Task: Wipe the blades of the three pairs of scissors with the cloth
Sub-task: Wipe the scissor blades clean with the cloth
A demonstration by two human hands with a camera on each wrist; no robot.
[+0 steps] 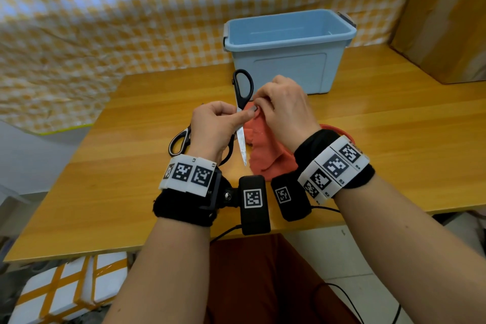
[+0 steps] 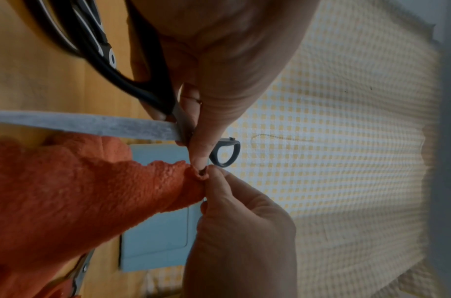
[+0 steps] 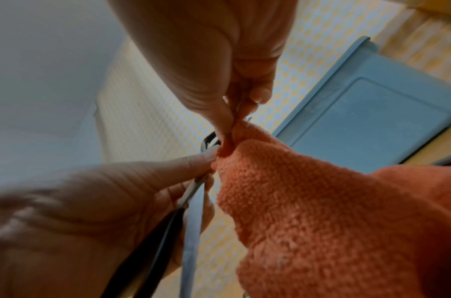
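My left hand (image 1: 236, 114) pinches a black-handled pair of scissors (image 1: 243, 87) near its pivot, held open above the table. One handle loop points up and away; a bare blade (image 1: 242, 144) (image 2: 91, 126) points back toward me. Just right of the pivot, my right hand (image 1: 259, 104) pinches a bunched corner of the orange cloth (image 1: 265, 150) (image 3: 321, 211), which hangs down to the table. The cloth's pinched tip (image 2: 199, 173) touches my left thumb. A second pair with black-and-white handles (image 1: 180, 142) lies behind my left wrist. A red handle (image 1: 339, 130) shows behind my right wrist.
An open pale blue plastic bin (image 1: 289, 47) stands on the wooden table (image 1: 394, 139) just beyond the hands. A brown cardboard box (image 1: 447, 21) sits at the far right. A yellow checked sheet (image 1: 105, 21) hangs behind the table.
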